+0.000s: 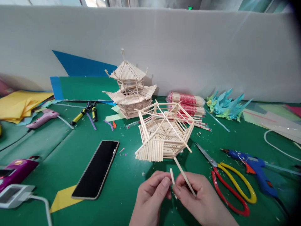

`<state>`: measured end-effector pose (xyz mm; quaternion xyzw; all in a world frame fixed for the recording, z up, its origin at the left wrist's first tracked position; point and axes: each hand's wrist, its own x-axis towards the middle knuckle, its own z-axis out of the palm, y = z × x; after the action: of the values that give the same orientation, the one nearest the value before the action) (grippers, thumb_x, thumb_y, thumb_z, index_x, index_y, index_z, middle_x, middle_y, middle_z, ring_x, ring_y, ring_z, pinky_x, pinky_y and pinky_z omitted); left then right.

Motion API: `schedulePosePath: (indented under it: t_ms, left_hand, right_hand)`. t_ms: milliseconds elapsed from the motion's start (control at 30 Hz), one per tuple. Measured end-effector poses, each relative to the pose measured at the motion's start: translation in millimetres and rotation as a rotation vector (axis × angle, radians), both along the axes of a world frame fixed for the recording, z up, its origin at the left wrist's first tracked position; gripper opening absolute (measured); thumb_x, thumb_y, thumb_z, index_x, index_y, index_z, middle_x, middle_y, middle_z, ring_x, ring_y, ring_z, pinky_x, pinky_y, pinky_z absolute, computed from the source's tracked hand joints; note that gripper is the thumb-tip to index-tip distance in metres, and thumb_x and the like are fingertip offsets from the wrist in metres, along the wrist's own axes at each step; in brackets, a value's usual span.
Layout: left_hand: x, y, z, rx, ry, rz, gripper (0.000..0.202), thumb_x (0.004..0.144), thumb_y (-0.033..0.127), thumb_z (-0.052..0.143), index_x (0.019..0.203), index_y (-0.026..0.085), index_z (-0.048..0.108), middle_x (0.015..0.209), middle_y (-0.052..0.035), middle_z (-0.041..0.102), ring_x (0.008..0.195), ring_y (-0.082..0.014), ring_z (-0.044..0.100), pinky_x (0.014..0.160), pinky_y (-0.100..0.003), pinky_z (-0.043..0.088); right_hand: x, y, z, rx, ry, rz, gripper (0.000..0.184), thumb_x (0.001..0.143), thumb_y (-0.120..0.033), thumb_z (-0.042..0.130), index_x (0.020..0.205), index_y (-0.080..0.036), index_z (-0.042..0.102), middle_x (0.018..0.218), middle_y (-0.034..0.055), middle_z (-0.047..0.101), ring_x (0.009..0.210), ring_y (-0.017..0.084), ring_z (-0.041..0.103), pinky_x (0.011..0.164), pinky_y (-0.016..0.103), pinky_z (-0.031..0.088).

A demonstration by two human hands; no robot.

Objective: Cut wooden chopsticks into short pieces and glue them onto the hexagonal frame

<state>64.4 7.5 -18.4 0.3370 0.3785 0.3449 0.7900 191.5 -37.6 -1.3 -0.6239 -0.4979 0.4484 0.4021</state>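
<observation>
Close to the front edge, my left hand (152,192) pinches a short wooden stick (172,175) between thumb and forefinger. My right hand (198,195) is closed on a longer wooden stick (182,173), which slants up toward the model, and its fingertips meet the short stick too. Just beyond both hands sits a partly roofed stick frame (164,131), six-sided, with a row of sticks laid side by side on its front left face. Behind it stands a two-tiered stick pagoda (129,84) with a pointed roof.
Scissors (223,179) with red and yellow handles and a blue glue gun (256,166) lie to the right. On the left are a phone (96,169), pliers (84,113) and a pink glue gun (44,119). Packed sticks (185,103) and blue folded paper (228,105) lie along the back.
</observation>
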Motion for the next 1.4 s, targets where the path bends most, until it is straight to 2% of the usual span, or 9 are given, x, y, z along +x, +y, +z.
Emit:
schedulePosePath:
  t_ms: [100,167,267,367,500,933,1167,1300,1400]
  left_hand:
    - [2.9,-5.2,-5.9,-0.006,0.023,-0.138,0.017,0.067,0.029,0.068,0.061,0.013,0.068,0.065,-0.0006,0.05,0.059,-0.0107,0.045,0.058,-0.023,0.037]
    - [4.3,-8.3,-8.3,-0.048,0.034,-0.168,0.018,0.067,0.03,0.068,0.061,0.013,0.069,0.063,-0.0005,0.05,0.061,-0.0115,0.045,0.061,-0.024,0.038]
    - [4.5,-13.2,-7.4,-0.052,0.073,-0.099,0.016,0.065,0.029,0.07,0.061,0.014,0.069,0.062,0.0006,0.049,0.061,-0.0099,0.044,0.062,-0.022,0.037]
    - [3.6,-17.4,-3.9,-0.01,0.121,-0.006,0.011,0.069,0.026,0.068,0.064,0.016,0.07,0.06,0.0024,0.047,0.059,-0.0079,0.041,0.06,-0.019,0.034]
    - [4.1,-18.6,-1.6,0.01,0.128,0.009,0.015,0.073,0.026,0.064,0.063,0.014,0.067,0.058,0.0028,0.045,0.058,-0.0078,0.041,0.058,-0.019,0.034]
    - [11.9,-16.3,0.6,-0.057,0.083,-0.005,0.012,0.069,0.023,0.066,0.07,0.011,0.07,0.054,0.0012,0.052,0.052,-0.0077,0.047,0.052,-0.019,0.037]
    - [12.7,-12.6,2.4,-0.094,0.11,0.015,0.013,0.066,0.023,0.069,0.061,0.011,0.067,0.049,0.0016,0.054,0.046,-0.0071,0.047,0.048,-0.018,0.037]
    - [12.7,-9.3,2.9,-0.094,0.132,0.07,0.012,0.064,0.022,0.07,0.06,0.011,0.066,0.05,0.0011,0.056,0.048,-0.0056,0.045,0.048,-0.016,0.036]
    - [12.1,-7.8,1.6,-0.109,0.148,0.094,0.012,0.064,0.02,0.07,0.06,0.011,0.065,0.052,0.0011,0.057,0.049,-0.0054,0.044,0.048,-0.016,0.036]
  right_hand:
    - [0.1,-14.5,-10.5,-0.02,-0.028,0.026,0.023,0.078,-0.026,0.047,0.057,-0.018,0.043,0.053,-0.005,0.038,0.049,0.009,0.034,0.045,0.02,0.028]
    - [-0.1,-21.9,-12.9,-0.05,-0.02,0.02,0.025,0.078,-0.03,0.048,0.056,-0.019,0.039,0.052,-0.0054,0.035,0.048,0.009,0.032,0.044,0.02,0.027]
    - [0.0,-31.2,-8.7,-0.036,-0.049,-0.007,0.027,0.083,-0.036,0.041,0.062,-0.019,0.047,0.055,-0.0041,0.042,0.051,0.01,0.039,0.048,0.02,0.032]
    - [0.5,-39.6,-4.5,0.011,-0.161,-0.07,0.032,0.089,-0.034,0.031,0.072,-0.02,0.054,0.064,-0.0013,0.054,0.061,0.012,0.051,0.059,0.02,0.037]
    - [0.4,-45.9,-8.6,-0.032,-0.231,-0.01,0.032,0.09,-0.031,0.03,0.075,-0.019,0.055,0.071,0.001,0.059,0.068,0.014,0.055,0.063,0.02,0.039]
    - [4.8,-39.6,-13.0,0.005,-0.127,0.135,0.026,0.091,-0.024,0.03,0.089,-0.02,0.056,0.083,0.0025,0.06,0.079,0.015,0.054,0.074,0.024,0.039]
    - [3.2,-37.4,-8.4,-0.016,-0.197,0.144,0.029,0.091,-0.028,0.029,0.082,-0.019,0.055,0.076,0.0021,0.059,0.073,0.015,0.054,0.071,0.025,0.039]
    - [7.8,-37.2,-8.0,-0.056,-0.195,0.076,0.029,0.092,-0.03,0.03,0.076,-0.021,0.053,0.071,-0.0014,0.055,0.068,0.013,0.051,0.064,0.022,0.038]
    - [13.2,-38.0,-6.4,-0.068,-0.149,-0.033,0.025,0.092,-0.031,0.031,0.084,-0.023,0.053,0.079,-0.0024,0.055,0.074,0.011,0.052,0.065,0.02,0.038]
